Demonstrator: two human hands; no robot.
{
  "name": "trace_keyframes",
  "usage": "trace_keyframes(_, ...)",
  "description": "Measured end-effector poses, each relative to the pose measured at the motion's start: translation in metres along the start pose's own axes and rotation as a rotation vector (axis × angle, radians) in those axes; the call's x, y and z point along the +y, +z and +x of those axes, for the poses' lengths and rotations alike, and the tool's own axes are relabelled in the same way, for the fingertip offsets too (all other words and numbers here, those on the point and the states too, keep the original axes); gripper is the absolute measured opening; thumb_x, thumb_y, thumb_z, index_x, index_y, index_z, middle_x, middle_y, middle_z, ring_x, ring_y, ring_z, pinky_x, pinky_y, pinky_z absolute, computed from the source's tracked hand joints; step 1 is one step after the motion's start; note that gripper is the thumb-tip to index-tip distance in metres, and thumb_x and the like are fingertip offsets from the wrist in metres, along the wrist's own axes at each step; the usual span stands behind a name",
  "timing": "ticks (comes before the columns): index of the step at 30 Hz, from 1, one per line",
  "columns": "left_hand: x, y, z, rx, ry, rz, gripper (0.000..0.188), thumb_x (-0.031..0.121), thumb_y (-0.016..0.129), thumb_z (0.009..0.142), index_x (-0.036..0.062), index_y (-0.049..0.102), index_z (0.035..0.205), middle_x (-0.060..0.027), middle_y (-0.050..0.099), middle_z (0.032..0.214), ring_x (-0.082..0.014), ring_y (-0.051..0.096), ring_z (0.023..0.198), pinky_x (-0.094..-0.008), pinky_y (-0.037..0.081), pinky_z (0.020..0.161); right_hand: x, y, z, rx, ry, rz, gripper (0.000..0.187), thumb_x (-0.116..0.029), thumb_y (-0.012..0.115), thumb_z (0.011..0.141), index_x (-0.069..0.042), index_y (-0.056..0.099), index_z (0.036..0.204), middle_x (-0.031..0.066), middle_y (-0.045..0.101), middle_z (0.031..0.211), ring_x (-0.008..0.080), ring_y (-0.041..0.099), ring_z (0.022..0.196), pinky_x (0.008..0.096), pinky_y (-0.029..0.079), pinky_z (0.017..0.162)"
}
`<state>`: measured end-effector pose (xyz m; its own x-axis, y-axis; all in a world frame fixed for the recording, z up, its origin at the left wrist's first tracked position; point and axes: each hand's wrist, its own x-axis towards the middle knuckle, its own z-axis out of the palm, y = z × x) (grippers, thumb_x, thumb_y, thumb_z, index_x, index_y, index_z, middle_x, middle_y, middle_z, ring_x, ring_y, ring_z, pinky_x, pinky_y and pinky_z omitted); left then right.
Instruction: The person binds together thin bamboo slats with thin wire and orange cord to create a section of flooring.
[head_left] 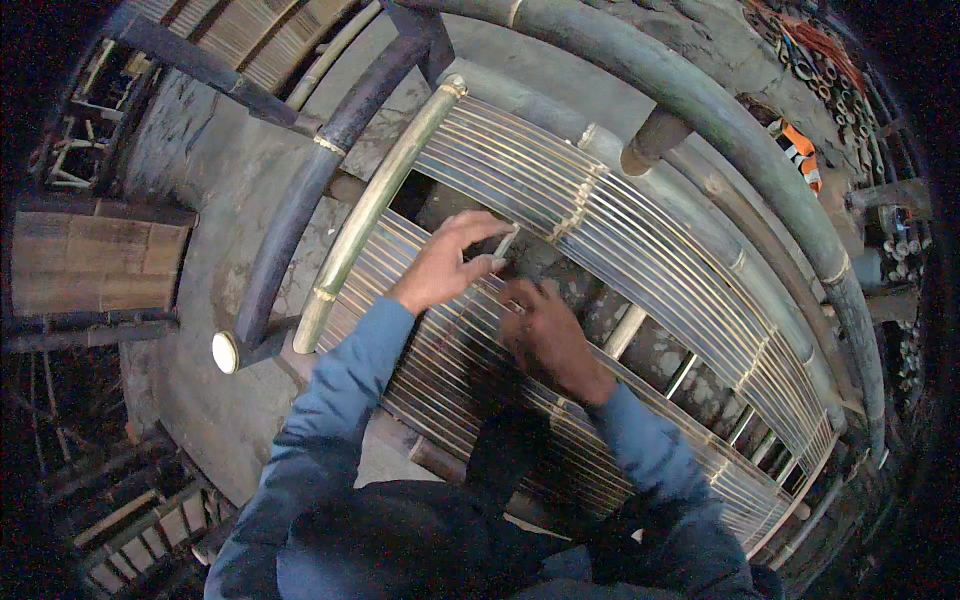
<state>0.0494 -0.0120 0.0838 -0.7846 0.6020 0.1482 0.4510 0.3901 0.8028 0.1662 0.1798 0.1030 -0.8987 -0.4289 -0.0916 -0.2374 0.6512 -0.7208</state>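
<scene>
Between the thumb and fingers of my left hand (450, 262) is a short pale piece (508, 241), probably bamboo, held over the gap in a bamboo slat seat. My right hand (550, 338) is close by on the right, its fingers curled in and partly blurred; whether anything is in them I cannot make out. Thin slats (660, 255) run on the far side of the gap, and more slats (440, 370) lie on the near side under my forearms. A thick green bamboo pole (375, 220) bounds the slats at the left. Through the gap a pale crossbar (625, 331) shows.
A large curved bamboo rail (690, 85) arches along the far side. Dark bamboo legs (300, 220) stand at the left, beyond them a brown slatted panel (95, 262). At the far right lie an orange item (797, 155) and stacked bamboo tubes (840, 95).
</scene>
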Motion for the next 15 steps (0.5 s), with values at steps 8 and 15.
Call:
trace_keyframes(8,0.067,0.055,-0.09,-0.047,0.072,-0.276,0.028,0.027,0.071,0.087,0.0044,0.071,0.103,-0.0147,0.07,0.101,-0.0341,0.064,0.109,-0.0447,0.039,0.112,-0.059,-0.078,-0.113,-0.174,0.058,1.051,0.024,-0.023,0.06,0.098,-0.001,0.066,0.098,0.0142,0.064,0.117,0.0266,0.058,0.111,0.0384,0.045,0.098)
trace_keyframes(15,0.099,0.052,-0.106,-0.046,0.036,-0.021,0.035,0.023,0.081,0.078,0.0055,0.055,0.064,-0.0074,0.05,0.065,-0.0297,0.05,0.065,-0.0422,0.042,0.066,-0.048,-0.065,-0.143,-0.044,0.285,0.868,0.028,-0.024,0.057,0.102,0.002,0.067,0.102,0.0077,0.069,0.096,0.0147,0.062,0.086,0.0312,0.049,0.08)
